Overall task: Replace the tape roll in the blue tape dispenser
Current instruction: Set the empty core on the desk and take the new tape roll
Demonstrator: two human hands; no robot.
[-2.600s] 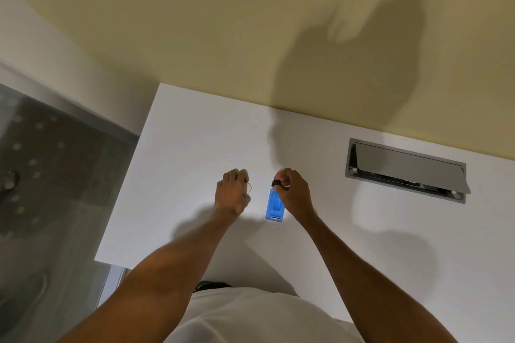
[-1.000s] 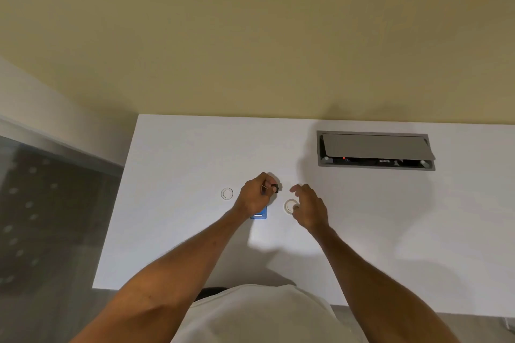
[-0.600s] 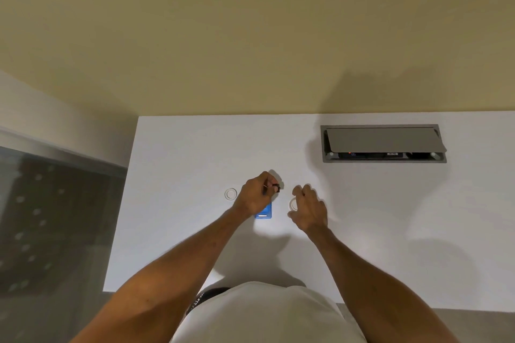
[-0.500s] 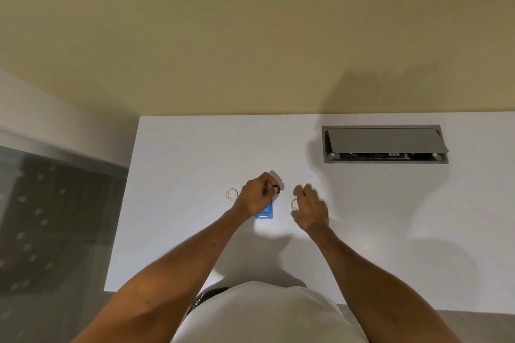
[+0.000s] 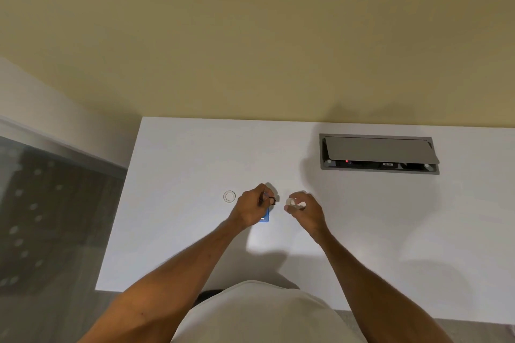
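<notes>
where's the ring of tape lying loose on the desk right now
In the head view the loose tape ring lies flat on the white desk, just left of the left hand and apart from it, far left of the grey cable hatch.

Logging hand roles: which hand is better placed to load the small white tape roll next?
Probably the right hand: it already holds the small white tape roll, beside the blue plastic tape dispenser that the left hand steadies.

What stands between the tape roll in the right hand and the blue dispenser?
Nothing visible does. The right hand holds a tape roll in its fingertips, and only bare white desk shows in the gap to the blue dispenser. The left hand covers most of that dispenser, gripping a small dark part.
</notes>
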